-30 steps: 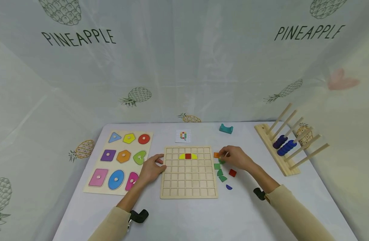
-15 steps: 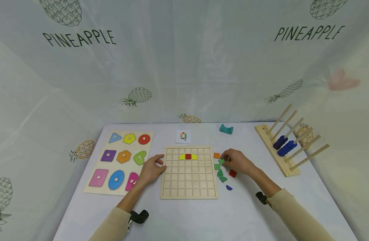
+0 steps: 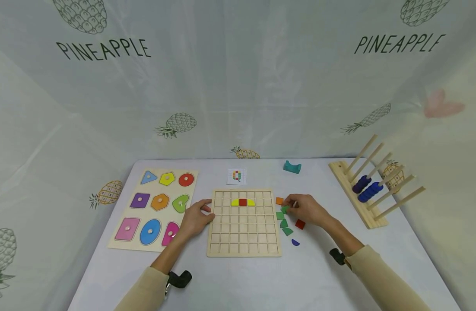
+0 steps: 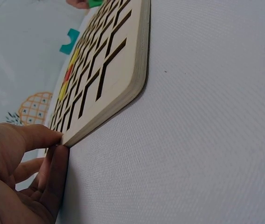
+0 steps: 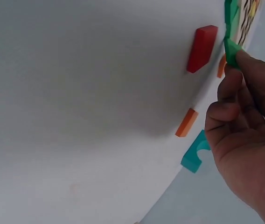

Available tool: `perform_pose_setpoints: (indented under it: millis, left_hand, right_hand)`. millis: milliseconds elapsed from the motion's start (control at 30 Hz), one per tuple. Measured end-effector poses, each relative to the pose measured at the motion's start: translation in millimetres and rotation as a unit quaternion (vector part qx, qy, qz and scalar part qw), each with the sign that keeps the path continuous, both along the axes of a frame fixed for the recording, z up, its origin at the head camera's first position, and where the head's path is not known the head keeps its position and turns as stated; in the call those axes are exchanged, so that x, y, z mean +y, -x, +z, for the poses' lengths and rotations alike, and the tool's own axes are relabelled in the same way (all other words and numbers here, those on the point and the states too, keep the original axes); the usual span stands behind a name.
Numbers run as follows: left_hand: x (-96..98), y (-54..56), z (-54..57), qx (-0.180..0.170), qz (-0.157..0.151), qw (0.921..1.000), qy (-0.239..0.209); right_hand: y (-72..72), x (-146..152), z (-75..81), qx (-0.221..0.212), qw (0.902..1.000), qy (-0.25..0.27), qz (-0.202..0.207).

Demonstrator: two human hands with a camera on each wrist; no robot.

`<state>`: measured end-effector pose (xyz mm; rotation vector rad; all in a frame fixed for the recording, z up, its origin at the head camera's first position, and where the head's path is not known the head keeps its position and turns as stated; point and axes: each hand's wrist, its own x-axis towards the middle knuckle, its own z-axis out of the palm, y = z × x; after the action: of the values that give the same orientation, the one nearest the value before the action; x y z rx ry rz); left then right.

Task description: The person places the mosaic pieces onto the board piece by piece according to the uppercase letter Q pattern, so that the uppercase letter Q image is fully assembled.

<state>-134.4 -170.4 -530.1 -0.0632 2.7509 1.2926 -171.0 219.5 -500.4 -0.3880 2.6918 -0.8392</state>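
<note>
The wooden grid board [image 3: 243, 233] lies mid-table; a red square [image 3: 243, 202] between two yellow pieces [image 3: 235, 202] fills part of an upper row. My left hand [image 3: 195, 219] holds its left edge, thumb on the rim and fingers against the side, as the left wrist view shows. To the right of the board, my right hand [image 3: 309, 209] pinches a green piece [image 5: 232, 52] between thumb and fingertips. Several more green pieces [image 3: 280, 215] lie close by, with an orange square [image 3: 279, 201], a red block [image 3: 300, 223] and a blue half-round [image 3: 295, 242].
A shape puzzle board [image 3: 125, 207] sits at the left. Behind the grid is a small pattern card [image 3: 242, 170], and further right a teal curved block [image 3: 292, 167]. A pegged wooden stand [image 3: 362, 203] with blue beads stands at the right. Another orange piece [image 5: 186, 122] shows beneath my right hand.
My right hand has shifted slightly towards me, from beside the orange square to the uppermost green piece, which it now pinches. The left hand has stayed at the board's edge.
</note>
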Motion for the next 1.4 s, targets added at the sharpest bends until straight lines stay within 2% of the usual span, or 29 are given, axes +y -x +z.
perform_pose_setpoints:
  millis: [167, 367, 567, 833, 967, 1167, 1400]
  left_hand:
    - [0.8, -0.4, 2.5, -0.005, 0.003, 1.0, -0.003]
    - [1.2, -0.8, 3.9, -0.008, 0.006, 0.9999, -0.002]
    - [1.4, -1.6, 2.9, -0.002, 0.004, 1.0, -0.002]
    - [2.0, -0.9, 2.6, -0.002, 0.008, 1.0, 0.002]
    - [1.9, -1.1, 2.6, -0.002, 0.008, 1.0, 0.005]
    - [1.1, -1.1, 2.7, -0.001, 0.011, 0.9999, 0.003]
    - [0.6, 0.1, 1.4, -0.003, 0.005, 1.0, 0.008]
  right_hand:
    - [-1.3, -6.0, 5.4, 0.015, 0.9997, 0.014, 0.015]
    - [-4.8, -26.0, 10.1, -0.017, 0.996, 0.086, 0.021]
    - [-3.1, -53.7, 6.5, -0.028, 0.9925, 0.117, 0.021]
    - [0.4, -87.4, -1.7, -0.005, 0.9936, 0.107, 0.038]
    - [-0.2, -97.6, -3.2, -0.002, 0.9957, 0.088, 0.028]
    - [0.0, -104.0, -5.3, 0.0, 0.9971, 0.074, 0.017]
    - [0.4, -102.9, -6.1, 0.025, 0.9969, 0.071, 0.023]
